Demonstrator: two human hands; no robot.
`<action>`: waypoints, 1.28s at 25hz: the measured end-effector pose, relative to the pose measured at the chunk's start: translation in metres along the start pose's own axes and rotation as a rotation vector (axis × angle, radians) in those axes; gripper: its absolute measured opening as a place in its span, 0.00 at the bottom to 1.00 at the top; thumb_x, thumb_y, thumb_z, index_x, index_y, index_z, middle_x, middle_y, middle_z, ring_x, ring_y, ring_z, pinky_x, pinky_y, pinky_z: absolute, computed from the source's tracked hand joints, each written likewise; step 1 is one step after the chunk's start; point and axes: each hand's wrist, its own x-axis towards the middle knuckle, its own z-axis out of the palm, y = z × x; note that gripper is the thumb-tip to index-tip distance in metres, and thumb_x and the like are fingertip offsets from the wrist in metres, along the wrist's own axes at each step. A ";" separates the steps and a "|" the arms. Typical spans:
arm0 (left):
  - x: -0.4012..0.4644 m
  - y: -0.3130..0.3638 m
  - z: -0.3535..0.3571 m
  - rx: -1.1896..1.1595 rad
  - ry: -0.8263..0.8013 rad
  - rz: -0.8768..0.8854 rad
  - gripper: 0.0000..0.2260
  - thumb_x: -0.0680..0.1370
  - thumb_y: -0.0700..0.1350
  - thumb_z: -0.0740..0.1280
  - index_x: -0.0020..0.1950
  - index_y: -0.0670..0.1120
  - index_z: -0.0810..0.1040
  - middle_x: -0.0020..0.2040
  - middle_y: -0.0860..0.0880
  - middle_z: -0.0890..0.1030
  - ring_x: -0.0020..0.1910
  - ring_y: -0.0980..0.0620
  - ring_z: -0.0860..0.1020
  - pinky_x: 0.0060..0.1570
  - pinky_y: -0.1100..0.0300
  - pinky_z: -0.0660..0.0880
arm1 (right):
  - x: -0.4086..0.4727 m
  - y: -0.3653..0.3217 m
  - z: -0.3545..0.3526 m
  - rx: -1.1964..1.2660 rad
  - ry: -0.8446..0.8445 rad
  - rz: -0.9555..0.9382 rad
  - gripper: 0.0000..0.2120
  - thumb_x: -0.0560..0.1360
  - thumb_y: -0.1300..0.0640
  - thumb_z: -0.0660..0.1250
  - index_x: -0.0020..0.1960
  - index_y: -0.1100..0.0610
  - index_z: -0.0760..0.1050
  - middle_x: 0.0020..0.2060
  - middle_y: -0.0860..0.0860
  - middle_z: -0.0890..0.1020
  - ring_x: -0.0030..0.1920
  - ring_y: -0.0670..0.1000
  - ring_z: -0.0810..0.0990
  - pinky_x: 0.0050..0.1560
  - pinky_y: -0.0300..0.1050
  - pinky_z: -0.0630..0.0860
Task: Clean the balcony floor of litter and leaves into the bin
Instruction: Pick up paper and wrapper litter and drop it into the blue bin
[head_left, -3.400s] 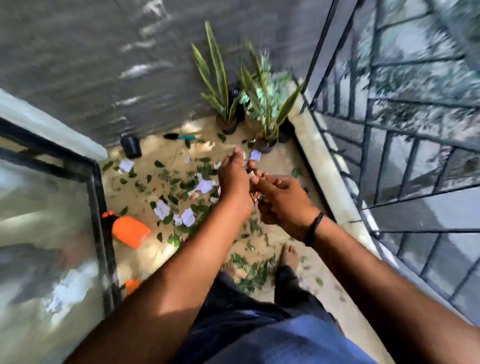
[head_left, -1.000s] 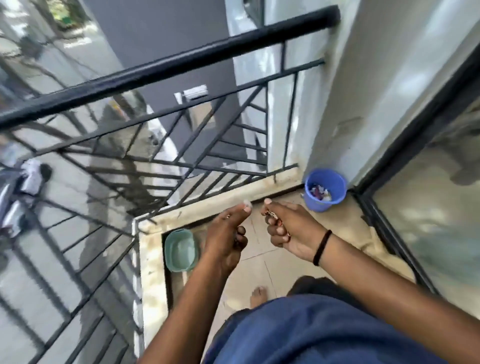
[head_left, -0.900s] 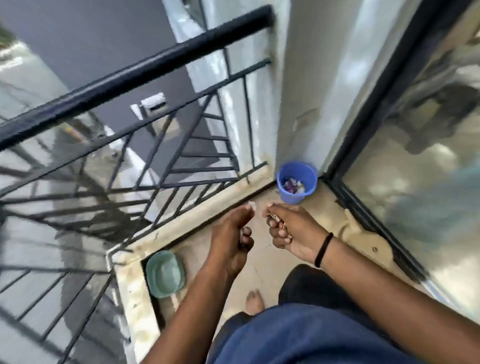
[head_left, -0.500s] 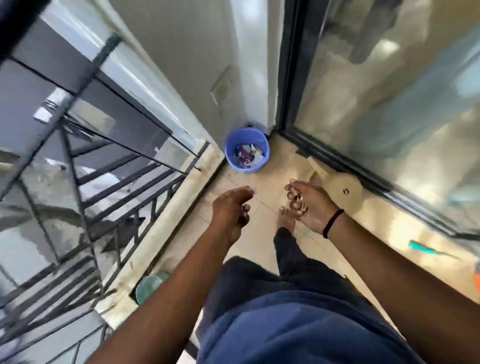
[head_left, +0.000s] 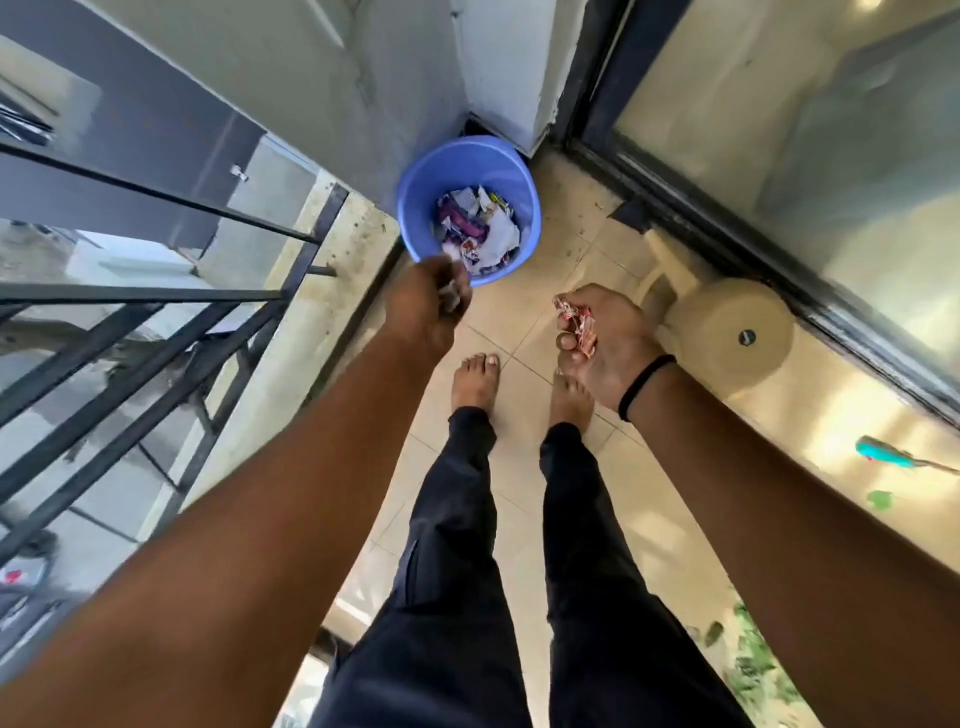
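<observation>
Black metal railing (head_left: 156, 312) w/ diagonal bars at 9 o'clock; beige round plastic stool (head_left: 727, 332) lying on its side at 3 o'clock, against dark-framed glass sliding door (head_left: 805, 130); teal-handled tool (head_left: 883, 453) on floor approx 4 o'clock, near door track.

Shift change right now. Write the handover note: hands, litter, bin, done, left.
Left hand: at the near rim of the bin, fingers curled on a small pale scrap; blurred, so the grip is not certain.
Right hand: grips red-and-white wrappers, short of the bin, above the floor.
Bin: blue, in the corner by the wall, with paper and wrappers already in it.
Done: some litter binned.
Left: drop both handfuls in; leaves still lie on the floor at lower right.
</observation>
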 end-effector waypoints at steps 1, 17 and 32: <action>0.018 0.010 0.002 -0.017 -0.021 0.029 0.07 0.82 0.47 0.65 0.47 0.46 0.78 0.38 0.48 0.80 0.34 0.52 0.79 0.33 0.61 0.77 | 0.014 -0.004 0.007 0.020 -0.003 0.003 0.04 0.76 0.58 0.62 0.43 0.55 0.71 0.29 0.50 0.71 0.23 0.47 0.66 0.22 0.34 0.59; 0.010 -0.004 -0.047 0.203 -0.008 -0.068 0.19 0.81 0.56 0.66 0.65 0.46 0.73 0.63 0.42 0.77 0.59 0.43 0.79 0.63 0.45 0.76 | -0.002 -0.031 0.052 0.203 -0.068 -0.169 0.24 0.83 0.38 0.52 0.73 0.50 0.67 0.58 0.52 0.77 0.58 0.54 0.76 0.60 0.50 0.71; -0.133 -0.275 0.048 1.042 -0.347 -0.122 0.17 0.83 0.54 0.62 0.46 0.41 0.78 0.51 0.42 0.86 0.50 0.44 0.85 0.49 0.51 0.80 | -0.074 0.202 -0.236 1.098 0.293 -0.095 0.10 0.81 0.51 0.64 0.52 0.58 0.77 0.36 0.54 0.81 0.30 0.50 0.77 0.31 0.42 0.71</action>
